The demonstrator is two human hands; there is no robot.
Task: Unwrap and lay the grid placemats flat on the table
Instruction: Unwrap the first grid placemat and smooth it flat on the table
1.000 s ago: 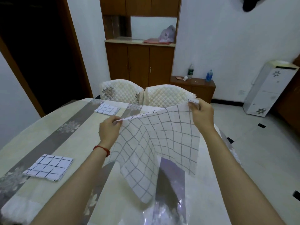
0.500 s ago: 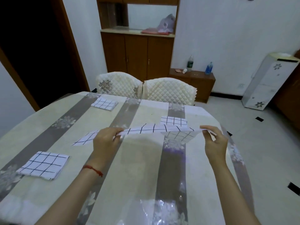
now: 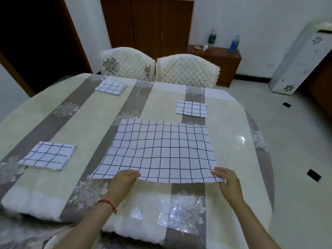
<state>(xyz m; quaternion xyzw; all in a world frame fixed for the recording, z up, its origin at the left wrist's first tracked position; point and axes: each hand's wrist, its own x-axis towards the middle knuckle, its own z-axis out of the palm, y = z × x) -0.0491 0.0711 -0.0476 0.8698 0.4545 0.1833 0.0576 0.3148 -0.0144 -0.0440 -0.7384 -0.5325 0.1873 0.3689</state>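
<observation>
Hands (image 3: 177,181) on placemat (image 3: 159,150) (fingertips hidden)

Matt woven-looking cloth placemat (image 3: 161,151) (creased) lies on a glossy, probably plastic-covered table (image 3: 231,146)

Unfolded grid placemat (image 3: 161,151) flat, three folded

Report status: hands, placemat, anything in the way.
Left hand and right hand pinch near edge. Open placemat spread on table. Three folded placemats lie apart, none blocking.
</observation>
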